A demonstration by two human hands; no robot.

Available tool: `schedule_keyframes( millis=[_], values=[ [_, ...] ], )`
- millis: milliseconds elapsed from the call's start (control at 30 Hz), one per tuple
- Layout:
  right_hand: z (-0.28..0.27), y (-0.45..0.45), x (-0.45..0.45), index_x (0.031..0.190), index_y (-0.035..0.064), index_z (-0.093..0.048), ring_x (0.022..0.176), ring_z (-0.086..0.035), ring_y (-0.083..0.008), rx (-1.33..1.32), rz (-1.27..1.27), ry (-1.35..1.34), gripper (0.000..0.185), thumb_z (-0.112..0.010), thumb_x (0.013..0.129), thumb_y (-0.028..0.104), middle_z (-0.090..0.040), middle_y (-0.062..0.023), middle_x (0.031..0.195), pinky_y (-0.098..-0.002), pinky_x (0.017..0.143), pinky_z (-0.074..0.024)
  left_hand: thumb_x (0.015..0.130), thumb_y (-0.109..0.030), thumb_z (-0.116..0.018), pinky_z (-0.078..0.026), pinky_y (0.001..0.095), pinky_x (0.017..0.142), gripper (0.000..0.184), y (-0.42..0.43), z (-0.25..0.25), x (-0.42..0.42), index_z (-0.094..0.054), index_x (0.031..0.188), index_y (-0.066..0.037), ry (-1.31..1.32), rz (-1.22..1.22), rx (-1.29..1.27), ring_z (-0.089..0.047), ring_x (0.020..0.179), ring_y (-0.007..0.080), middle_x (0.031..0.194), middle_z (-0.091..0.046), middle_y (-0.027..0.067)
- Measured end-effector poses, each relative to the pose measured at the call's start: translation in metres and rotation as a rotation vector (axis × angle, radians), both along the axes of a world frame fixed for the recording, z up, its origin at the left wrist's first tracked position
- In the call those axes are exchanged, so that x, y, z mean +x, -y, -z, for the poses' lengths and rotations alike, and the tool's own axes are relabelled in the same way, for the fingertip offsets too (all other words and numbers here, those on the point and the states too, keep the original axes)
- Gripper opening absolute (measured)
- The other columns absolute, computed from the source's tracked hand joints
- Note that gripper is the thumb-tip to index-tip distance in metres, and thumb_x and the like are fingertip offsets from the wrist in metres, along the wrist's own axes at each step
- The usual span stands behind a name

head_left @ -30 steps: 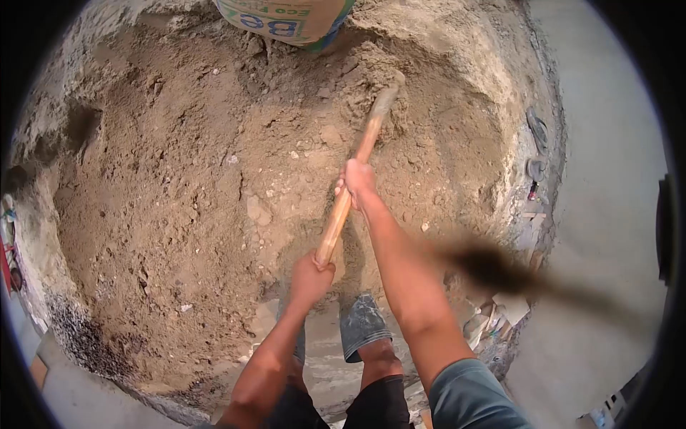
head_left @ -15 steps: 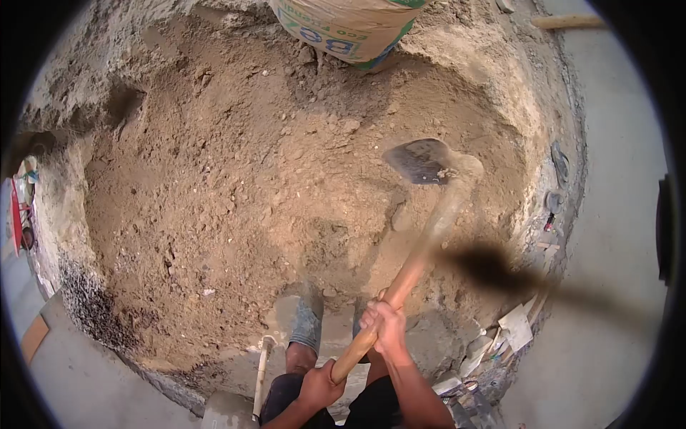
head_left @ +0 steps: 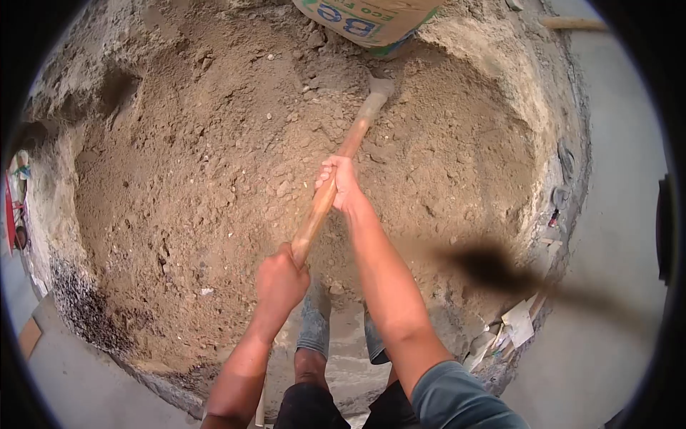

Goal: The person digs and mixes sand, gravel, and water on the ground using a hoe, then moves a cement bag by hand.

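Note:
Both my hands are wrapped round the wooden handle of a hoe (head_left: 355,131). My left hand (head_left: 280,277) is closed on the handle's near end. Farther up the shaft, my right hand (head_left: 340,183) is closed on it too. The hoe reaches away from me, its head down in the brown sandy soil (head_left: 236,164) just below a printed bag (head_left: 371,25). Most of the blade is hidden in the soil; only its collar shows.
My booted feet (head_left: 315,325) stand at the soil's near edge. Grey concrete floor (head_left: 614,214) runs along the right side. Scraps and a white sheet (head_left: 517,323) lie at lower right. A dark blurred shape (head_left: 486,266) hangs close to the camera. A wooden pole (head_left: 574,23) lies at upper right.
My hands have pushed forward and away from my body. The hoe's head has gone from above the soil on the right to the soil below the bag, and its blade has sunk in.

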State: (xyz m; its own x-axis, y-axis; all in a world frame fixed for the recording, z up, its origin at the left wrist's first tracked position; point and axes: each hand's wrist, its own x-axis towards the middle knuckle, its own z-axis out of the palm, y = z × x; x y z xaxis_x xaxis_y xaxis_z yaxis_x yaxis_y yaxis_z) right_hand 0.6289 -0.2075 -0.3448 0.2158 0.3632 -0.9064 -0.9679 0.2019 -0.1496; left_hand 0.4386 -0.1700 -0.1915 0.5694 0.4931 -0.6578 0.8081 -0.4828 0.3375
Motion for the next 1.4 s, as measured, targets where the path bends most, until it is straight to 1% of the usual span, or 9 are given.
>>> schedule_keyframes(
  millis=[233, 400, 567, 700, 767, 833, 1000, 1200, 1400],
  values=[
    [-0.102, 0.112, -0.134, 0.076, 0.0078, -0.047, 0.052, -0.048, -0.0137, -0.026, -0.239, -0.141, 0.014, -0.059, 0.083, 0.007, -0.046, -0.0012, 0.064, -0.0319, 0.048, -0.0447, 0.078, -0.011, -0.071, -0.052, 0.0474, 0.061, 0.026, 0.154, -0.088, -0.132, -0.05, 0.088, 0.002, 0.006, -0.346, -0.31, -0.066, 0.067, 0.0438, 0.066, -0.062, 0.0236],
    [-0.203, 0.194, -0.194, 0.085, 0.0066, -0.049, 0.05, -0.049, -0.0155, -0.158, -0.274, -0.167, 0.015, -0.061, 0.082, -0.001, -0.046, -0.0033, 0.064, -0.0329, 0.047, -0.044, 0.083, -0.023, -0.074, -0.052, 0.0417, 0.056, 0.037, 0.223, -0.187, -0.176, -0.051, 0.094, 0.004, -0.158, -0.474, -0.638, -0.069, 0.065, 0.039, 0.064, -0.061, 0.0218],
    [-0.266, 0.247, -0.111, 0.094, 0.0064, -0.046, 0.05, -0.048, -0.015, -0.345, -0.001, 0.196, 0.018, -0.057, 0.083, -0.003, -0.045, -0.0047, 0.066, -0.0317, 0.048, -0.0443, 0.085, -0.024, -0.071, -0.052, 0.0501, 0.058, 0.031, 0.236, -0.15, -0.13, -0.051, 0.098, -0.004, 0.043, -0.178, -0.752, -0.065, 0.067, 0.0439, 0.069, -0.063, 0.0224],
    [-0.225, 0.246, -0.046, 0.092, 0.006, -0.045, 0.052, -0.045, -0.0142, -0.403, 0.235, 0.444, 0.01, -0.053, 0.086, 0.003, -0.043, -0.0033, 0.066, -0.0321, 0.048, -0.0435, 0.079, -0.018, -0.068, -0.048, 0.0521, 0.059, 0.022, 0.192, -0.069, -0.054, -0.055, 0.091, -0.006, 0.331, -0.064, -0.541, -0.063, 0.07, 0.0438, 0.07, -0.062, 0.0198],
    [-0.207, 0.235, -0.048, 0.089, 0.0052, -0.046, 0.051, -0.045, -0.0144, -0.433, 0.276, 0.464, 0.007, -0.052, 0.086, 0.004, -0.044, -0.0036, 0.065, -0.0329, 0.048, -0.0434, 0.079, -0.019, -0.068, -0.049, 0.0515, 0.06, 0.02, 0.193, -0.072, -0.071, -0.057, 0.09, -0.007, 0.172, -0.068, -0.513, -0.063, 0.072, 0.0437, 0.072, -0.063, 0.02],
    [-0.177, 0.239, -0.106, 0.081, 0.0032, -0.048, 0.051, -0.046, -0.0157, -0.623, -0.007, 0.313, 0.005, -0.051, 0.085, 0.004, -0.045, -0.0046, 0.064, -0.0348, 0.046, -0.0436, 0.079, -0.023, -0.069, -0.053, 0.049, 0.068, 0.024, 0.206, -0.084, -0.113, -0.061, 0.094, -0.006, 0.043, -0.209, -0.565, -0.066, 0.081, 0.0425, 0.081, -0.067, 0.022],
    [-0.072, 0.292, -0.221, 0.078, -0.0001, -0.053, 0.05, -0.049, -0.0191, -0.446, -0.515, -0.088, 0.01, -0.051, 0.083, 0.009, -0.047, -0.0057, 0.063, -0.0365, 0.043, -0.0437, 0.077, -0.023, -0.068, -0.052, 0.0494, 0.088, 0.034, 0.305, -0.102, -0.183, -0.064, 0.1, 0.001, -0.364, -0.574, -0.627, -0.064, 0.098, 0.0456, 0.093, -0.068, 0.0267],
    [-0.069, 0.296, -0.218, 0.077, 0.0025, -0.055, 0.048, -0.049, -0.0188, -0.413, -0.526, 0.01, 0.01, -0.053, 0.083, 0.01, -0.048, -0.0056, 0.063, -0.0372, 0.043, -0.046, 0.075, -0.016, -0.062, -0.056, 0.0434, 0.055, 0.029, 0.296, -0.108, -0.175, -0.064, 0.096, 0.004, -0.328, -0.593, -0.732, -0.071, 0.068, 0.0351, 0.078, -0.068, 0.0245],
    [-0.07, 0.296, -0.221, 0.074, 0.0029, -0.056, 0.047, -0.05, -0.0174, -0.426, -0.521, 0.059, 0.011, -0.057, 0.083, 0.009, -0.05, -0.0051, 0.06, -0.0359, 0.043, -0.0467, 0.076, -0.015, -0.063, -0.046, 0.0343, 0.038, 0.026, 0.303, -0.1, -0.187, -0.059, 0.092, 0.006, -0.214, -0.637, -0.736, -0.061, 0.046, 0.022, 0.065, -0.063, 0.0132]
  ],
)
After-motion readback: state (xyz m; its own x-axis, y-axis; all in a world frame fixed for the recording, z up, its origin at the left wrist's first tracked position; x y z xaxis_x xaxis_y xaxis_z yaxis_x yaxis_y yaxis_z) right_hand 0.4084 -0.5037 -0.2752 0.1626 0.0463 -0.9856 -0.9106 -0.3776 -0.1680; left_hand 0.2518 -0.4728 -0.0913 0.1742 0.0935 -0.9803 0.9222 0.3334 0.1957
